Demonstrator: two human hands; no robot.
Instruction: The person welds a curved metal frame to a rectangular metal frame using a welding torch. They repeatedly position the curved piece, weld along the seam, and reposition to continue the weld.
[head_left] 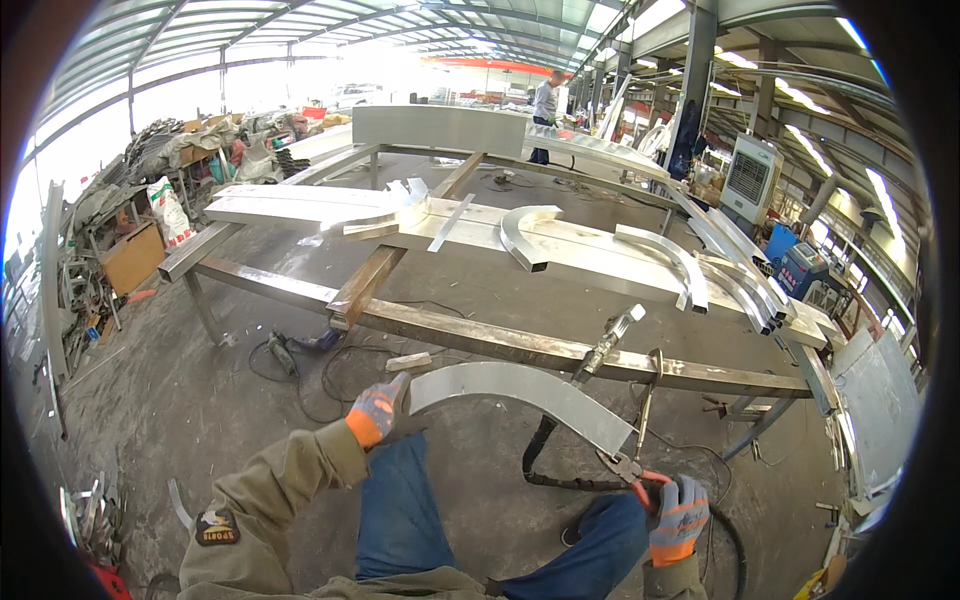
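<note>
Spanning the space between the two hands in the head view, a curved grey metal piece (515,382) arches over the person's knees, its hump toward the bench (480,335). At its left end the left hand (376,412), in a grey and orange glove, has its fingers curled onto the metal; the thumb's exact place is hard to make out. The right hand (680,520), gloved alike, has its fingers wrapped around the red handles of a pair of pliers (632,470), whose jaws meet the piece's right end, so no fingers there appear to touch the metal itself.

Just beyond the piece, between the two hands, a torch-like tool (604,350) leans by the near rail of the bench, with a black hose (538,445) looping below. Past the left fingers, a small pale block (408,362) and a green power tool (283,354) lie on the floor. Well beyond both hands, more curved bars (675,262) rest on the bench.

The piece looks stiff and fairly light for its length, likely smooth enough to slide in a glove and perhaps sharp along its cut edges. Holding both ends should check its tendency to roll over; the left fingers would do best across the full width, while the pliers need a square, deep bite, since a shallow one could let the end twist.
</note>
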